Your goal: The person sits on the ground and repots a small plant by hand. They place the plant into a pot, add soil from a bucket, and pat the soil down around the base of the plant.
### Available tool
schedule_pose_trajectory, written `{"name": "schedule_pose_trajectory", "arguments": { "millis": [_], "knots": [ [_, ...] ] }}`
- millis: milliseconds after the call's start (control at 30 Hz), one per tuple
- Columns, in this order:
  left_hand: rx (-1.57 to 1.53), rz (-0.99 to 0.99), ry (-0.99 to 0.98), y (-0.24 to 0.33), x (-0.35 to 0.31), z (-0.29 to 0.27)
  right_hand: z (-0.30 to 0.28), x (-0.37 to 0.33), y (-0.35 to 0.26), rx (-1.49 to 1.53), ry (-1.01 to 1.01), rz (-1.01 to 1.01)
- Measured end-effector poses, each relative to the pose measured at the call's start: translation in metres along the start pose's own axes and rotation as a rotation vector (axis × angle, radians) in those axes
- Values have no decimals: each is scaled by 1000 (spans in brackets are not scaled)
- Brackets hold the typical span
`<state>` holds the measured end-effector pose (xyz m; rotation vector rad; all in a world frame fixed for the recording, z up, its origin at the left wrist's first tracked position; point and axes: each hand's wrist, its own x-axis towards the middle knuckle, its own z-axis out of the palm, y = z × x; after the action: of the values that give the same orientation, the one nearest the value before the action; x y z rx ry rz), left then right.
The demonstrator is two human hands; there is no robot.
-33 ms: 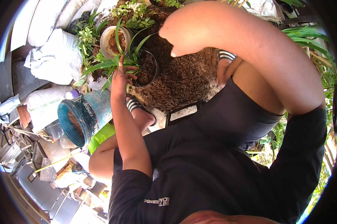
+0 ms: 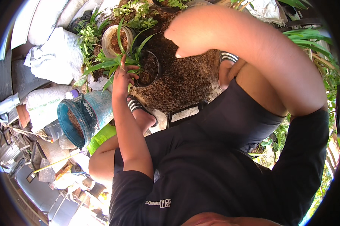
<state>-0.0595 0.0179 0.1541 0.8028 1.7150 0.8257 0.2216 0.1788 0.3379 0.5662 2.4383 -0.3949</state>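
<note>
My left hand [image 2: 121,79] is among the long green leaves of a strappy plant [image 2: 100,67], its index finger stretched out and the others apart over the rim. The plant leans at the left side of a black pot [image 2: 159,67] partly filled with dark soil. To the right of the pot, my right hand [image 2: 190,37] hovers over the soil heap [image 2: 181,88]. It looks closed, the thumb bent below; whatever it may hold is hidden behind it. A whitish round tub [image 2: 106,41] with brown soil inside stands just beyond the plant.
A blue bucket [image 2: 98,107] lies tilted at the left with brown material inside. White sacks [image 2: 57,56] and scattered clutter fill the left side. Leafy plants [image 2: 138,19] border the far edge. My sandalled feet [image 2: 140,113] flank the soil heap.
My right hand has shifted slightly to the right and toward me. The left hand stays at the plant, almost unmoved.
</note>
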Motion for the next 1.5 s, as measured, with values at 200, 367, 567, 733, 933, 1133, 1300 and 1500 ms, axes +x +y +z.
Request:
{"name": "schedule_pose_trajectory", "arguments": {
  "millis": [200, 367, 567, 733, 933, 1133, 1300, 1500],
  "knots": [
    [9, 4, -50, -8, 5, -9, 75, 48, -8, -31, -67, -11],
    [-26, 21, -101, -2, 6, -9, 176, 91, -16, 181, -1, -211],
    [-8, -51, -152, 8, -1, -10, 177, 182, -84, 161, 295, -344],
    [12, 29, -167, 10, -1, -7, 181, 229, -115, 21, 278, 95],
    [-20, -2, -234, 9, 3, -10, 174, 228, -157, 141, 28, 102],
    [52, -11, -276, 14, 2, -15, 186, 235, -158, 318, 69, -106],
    [54, -37, -335, 3, 8, -22, 197, 253, -162, 266, 46, -138],
    [65, 228, -167, -17, 13, -15, 183, 232, -158, 190, 124, -27]
  ]
}}
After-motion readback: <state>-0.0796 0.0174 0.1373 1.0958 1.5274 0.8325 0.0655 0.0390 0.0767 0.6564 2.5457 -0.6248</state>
